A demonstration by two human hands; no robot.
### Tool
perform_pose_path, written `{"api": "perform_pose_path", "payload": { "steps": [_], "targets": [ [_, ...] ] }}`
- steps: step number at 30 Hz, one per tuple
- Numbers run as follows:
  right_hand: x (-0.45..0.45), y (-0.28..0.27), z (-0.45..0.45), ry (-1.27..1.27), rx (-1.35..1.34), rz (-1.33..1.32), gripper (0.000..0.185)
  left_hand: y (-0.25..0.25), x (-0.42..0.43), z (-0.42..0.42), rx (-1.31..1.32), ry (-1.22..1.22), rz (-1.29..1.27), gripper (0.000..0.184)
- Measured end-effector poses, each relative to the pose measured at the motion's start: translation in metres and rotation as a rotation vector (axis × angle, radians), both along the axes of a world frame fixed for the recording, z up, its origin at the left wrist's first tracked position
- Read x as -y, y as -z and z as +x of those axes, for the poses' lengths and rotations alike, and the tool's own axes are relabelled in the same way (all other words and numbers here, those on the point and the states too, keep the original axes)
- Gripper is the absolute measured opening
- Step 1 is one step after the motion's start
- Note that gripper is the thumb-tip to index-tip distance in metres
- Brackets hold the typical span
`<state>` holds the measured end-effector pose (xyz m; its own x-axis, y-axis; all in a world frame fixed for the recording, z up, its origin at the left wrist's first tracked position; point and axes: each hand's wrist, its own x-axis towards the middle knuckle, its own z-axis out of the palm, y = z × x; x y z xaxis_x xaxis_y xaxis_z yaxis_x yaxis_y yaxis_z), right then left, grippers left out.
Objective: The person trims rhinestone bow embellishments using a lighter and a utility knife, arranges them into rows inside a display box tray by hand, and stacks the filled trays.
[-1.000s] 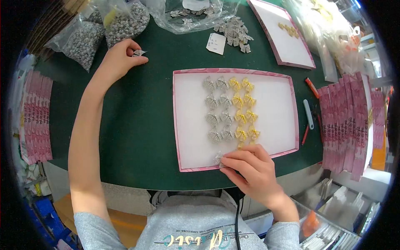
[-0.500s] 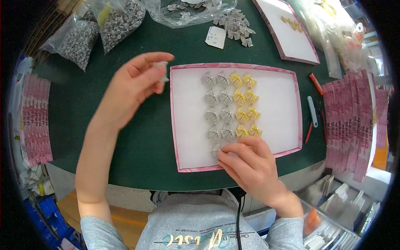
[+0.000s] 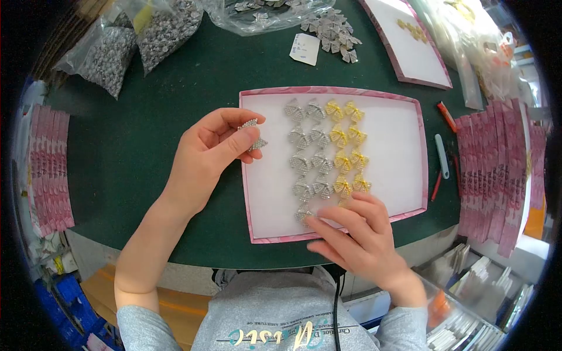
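A white tray with a pink rim (image 3: 248, 199) lies on the green table. Silver bow pieces (image 3: 300, 137) and gold bow pieces (image 3: 339, 136) stand in columns on it. My left hand (image 3: 219, 143) pinches a silver bow piece (image 3: 253, 133) over the tray's left rim. Near the bottom of the columns, my right hand (image 3: 357, 234) has its fingers apart, its index fingertip at or just beside the lowest silver bow (image 3: 303, 214). Its fingers partly cover the foot of the gold columns.
Bags of silver beads (image 3: 108, 55) lie at the back left. A pile of silver pieces (image 3: 333, 35) and a paper tag (image 3: 305, 48) are behind the tray. Another pink-rimmed tray (image 3: 410, 58), a red marker (image 3: 446, 116) and stacked pink boxes (image 3: 492, 169) are on the right.
My left hand has come from the bead bags to the tray's left rim with the silver piece. My right hand has let go of the lowest silver bow, which now lies in the left column.
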<state>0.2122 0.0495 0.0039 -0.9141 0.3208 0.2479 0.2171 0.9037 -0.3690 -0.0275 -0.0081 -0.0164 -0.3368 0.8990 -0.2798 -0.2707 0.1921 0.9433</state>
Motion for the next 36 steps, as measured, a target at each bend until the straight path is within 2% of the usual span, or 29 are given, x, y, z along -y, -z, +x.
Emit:
{"api": "perform_pose_path", "payload": {
  "steps": [5,11,17,23,26,29,36],
  "targets": [
    [0.006,0.005,0.010,0.040,0.051,-0.037,0.036,0.002,0.001,0.003,0.032,-0.042,0.013,0.021],
    [0.008,0.023,0.020,0.110,-0.133,0.093,0.027,0.000,0.003,0.001,0.108,-0.084,0.033,0.021],
    [0.001,0.024,0.028,-0.007,-0.113,0.143,0.022,-0.003,0.003,-0.002,0.086,-0.019,0.036,0.019],
    [-0.011,0.021,0.038,-0.050,-0.097,0.149,0.025,0.002,0.004,0.003,0.137,-0.067,0.060,0.018],
    [-0.005,0.012,0.032,0.032,-0.074,0.044,0.033,0.002,0.004,0.003,0.117,-0.055,0.058,0.017],
    [0.000,0.013,0.023,0.006,0.013,0.073,0.041,0.000,0.003,0.003,0.077,-0.035,0.052,0.018],
    [-0.001,0.012,0.021,-0.007,0.025,0.095,0.043,-0.006,0.003,0.008,0.112,-0.013,0.025,0.019]
  ]
}}
